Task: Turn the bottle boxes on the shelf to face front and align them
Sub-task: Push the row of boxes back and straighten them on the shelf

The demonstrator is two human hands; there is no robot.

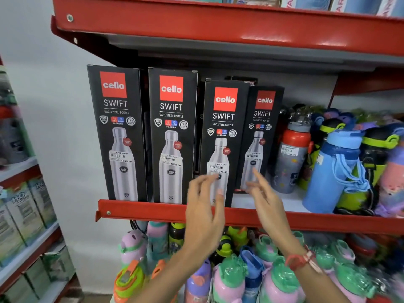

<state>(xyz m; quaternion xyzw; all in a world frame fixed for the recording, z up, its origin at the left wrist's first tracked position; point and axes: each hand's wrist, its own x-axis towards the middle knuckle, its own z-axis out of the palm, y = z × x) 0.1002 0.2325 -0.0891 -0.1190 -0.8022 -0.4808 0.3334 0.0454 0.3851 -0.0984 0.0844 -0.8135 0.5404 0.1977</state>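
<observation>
Several black Cello Swift bottle boxes stand upright on the red shelf (153, 209), fronts facing me. The two tall ones, the first box (118, 132) and the second box (172, 136), sit at the shelf's front edge. The third, shorter box (223, 132) also stands at the edge. The fourth box (260, 132) sits further back, turned slightly. My left hand (205, 211) hovers in front of the third box's lower part, fingers apart, holding nothing. My right hand (265, 197) reaches toward the fourth box's base, fingers spread, empty. Another box is partly hidden behind them.
Loose bottles crowd the right of the shelf: a red-topped grey bottle (290, 156) and a blue bottle (332, 169). Colourful children's bottles (229, 276) fill the lower shelf. A red upper shelf (218, 25) overhangs. Boxed goods (24, 215) line a rack at left.
</observation>
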